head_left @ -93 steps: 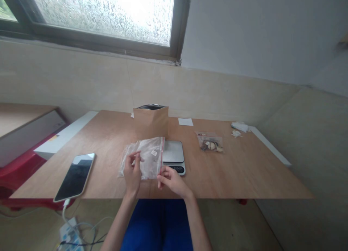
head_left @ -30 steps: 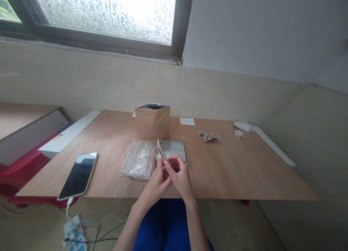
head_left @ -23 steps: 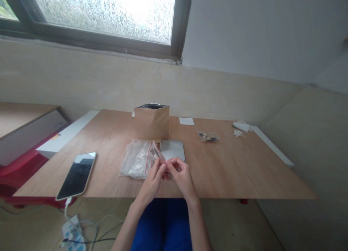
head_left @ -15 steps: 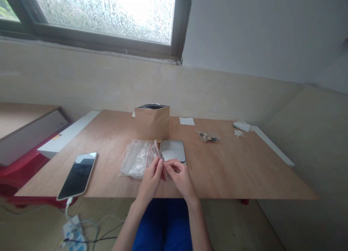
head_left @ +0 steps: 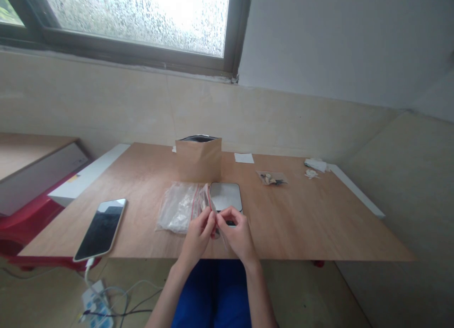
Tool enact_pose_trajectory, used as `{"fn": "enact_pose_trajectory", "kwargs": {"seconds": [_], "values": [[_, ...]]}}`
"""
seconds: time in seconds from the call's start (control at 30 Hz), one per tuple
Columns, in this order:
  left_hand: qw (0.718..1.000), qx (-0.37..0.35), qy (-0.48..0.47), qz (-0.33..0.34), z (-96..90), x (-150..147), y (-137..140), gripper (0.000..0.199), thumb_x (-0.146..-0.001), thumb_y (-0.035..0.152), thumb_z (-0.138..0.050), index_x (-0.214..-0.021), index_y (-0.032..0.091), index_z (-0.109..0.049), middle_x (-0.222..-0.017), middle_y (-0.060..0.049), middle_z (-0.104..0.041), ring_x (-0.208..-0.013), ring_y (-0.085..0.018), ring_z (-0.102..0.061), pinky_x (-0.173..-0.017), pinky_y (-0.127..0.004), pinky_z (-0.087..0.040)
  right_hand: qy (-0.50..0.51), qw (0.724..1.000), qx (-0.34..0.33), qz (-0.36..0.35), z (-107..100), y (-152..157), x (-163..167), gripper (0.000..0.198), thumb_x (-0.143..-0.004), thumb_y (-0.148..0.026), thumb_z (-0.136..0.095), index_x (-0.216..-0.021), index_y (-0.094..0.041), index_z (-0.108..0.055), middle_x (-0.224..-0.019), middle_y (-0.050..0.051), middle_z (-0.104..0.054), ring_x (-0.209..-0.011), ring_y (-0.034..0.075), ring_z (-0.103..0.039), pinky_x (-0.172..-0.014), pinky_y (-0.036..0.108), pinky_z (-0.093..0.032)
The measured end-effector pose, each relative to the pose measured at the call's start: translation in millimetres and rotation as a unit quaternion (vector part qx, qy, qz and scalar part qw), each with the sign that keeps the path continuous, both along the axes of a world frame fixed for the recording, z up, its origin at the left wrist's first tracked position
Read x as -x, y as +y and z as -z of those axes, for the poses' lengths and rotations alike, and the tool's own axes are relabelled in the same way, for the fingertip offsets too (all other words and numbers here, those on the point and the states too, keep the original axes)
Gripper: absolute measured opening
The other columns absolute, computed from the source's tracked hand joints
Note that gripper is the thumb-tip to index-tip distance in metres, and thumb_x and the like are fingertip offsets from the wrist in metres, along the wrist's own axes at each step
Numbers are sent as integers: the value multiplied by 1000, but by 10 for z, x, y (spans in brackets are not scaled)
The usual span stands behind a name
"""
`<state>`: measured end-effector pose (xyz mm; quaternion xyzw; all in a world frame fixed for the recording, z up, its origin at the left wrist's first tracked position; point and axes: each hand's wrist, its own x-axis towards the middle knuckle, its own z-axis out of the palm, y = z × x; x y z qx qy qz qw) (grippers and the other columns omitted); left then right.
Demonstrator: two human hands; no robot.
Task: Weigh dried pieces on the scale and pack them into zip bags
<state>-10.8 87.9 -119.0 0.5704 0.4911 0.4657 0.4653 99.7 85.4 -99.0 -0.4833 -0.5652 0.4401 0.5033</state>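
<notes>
Between my hands is a small clear zip bag [head_left: 206, 199] with a red seal line, its contents too small to make out. My left hand [head_left: 199, 229] pinches one side of the bag near the seal. Close beside it, my right hand [head_left: 237, 229] is closed with thumb and finger pinching the bag's other side. Just beyond my hands lies a flat silver digital scale [head_left: 225, 196], partly covered by my right hand. To the left, a larger clear plastic bag [head_left: 176, 208] with a red seal line lies on the wooden table [head_left: 301, 224].
An open brown kraft pouch [head_left: 198, 160] stands behind the scale. A filled small bag [head_left: 272, 178] lies to the right, and a white card [head_left: 244, 158] at the back. White scraps [head_left: 315, 165] are at the far right. A charging phone [head_left: 101, 229] rests at the left edge.
My fingers have shifted slightly along the small bag, and its red seal line now shows more clearly. My right hand has turned a little, uncovering part of the scale's front.
</notes>
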Motion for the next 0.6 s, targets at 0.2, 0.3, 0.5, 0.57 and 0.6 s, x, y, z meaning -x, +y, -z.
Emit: {"fn": "enact_pose_trajectory", "kwargs": {"seconds": [0.2, 0.3, 0.5, 0.57, 0.6], "values": [[991, -45, 62, -113, -57, 167, 9, 32, -81, 37, -42, -55, 21, -34, -46, 6, -34, -43, -8, -35, -44, -20, -28, 63, 954, -27, 291, 141, 125, -278, 21, -69, -33, -62, -64, -19, -47, -62, -1, -59, -62, 14, -57, -64, 26, -46], [995, -36, 57, -75, -63, 218, 33, 35, -80, 40, -44, -53, 20, -35, -46, 5, -36, -45, -9, -36, -45, -21, -29, 106, 949, -22, 297, 174, 148, -396, 24, -69, -35, -64, -68, -19, -47, -67, 2, -63, -66, 17, -62, -67, 29, -48], [984, 29, -135, -115, 82, -27, -1, 38, -84, 49, -36, -62, 19, -45, -60, 2, -50, -53, -11, -48, -47, -22, -39, 175, 961, -17, 214, 44, 48, -188, 27, -74, -41, -62, -73, -19, -46, -78, 5, -66, -62, 15, -64, -64, 30, -51], [966, 37, -192, -166, 167, -129, -21, 37, -84, 50, -36, -73, 19, -52, -74, -1, -58, -65, -13, -56, -53, -23, -44, 202, 959, -14, 199, -11, 21, -106, 27, -75, -41, -61, -74, -19, -45, -78, 4, -65, -61, 14, -63, -64, 29, -52], [959, 38, -214, -182, 208, -171, -26, 36, -83, 51, -38, -81, 19, -55, -83, -3, -61, -72, -14, -58, -58, -24, -47, 216, 956, -13, 196, -28, 13, -74, 26, -75, -40, -61, -73, -19, -45, -77, 3, -65, -61, 13, -63, -64, 29, -51]]}}
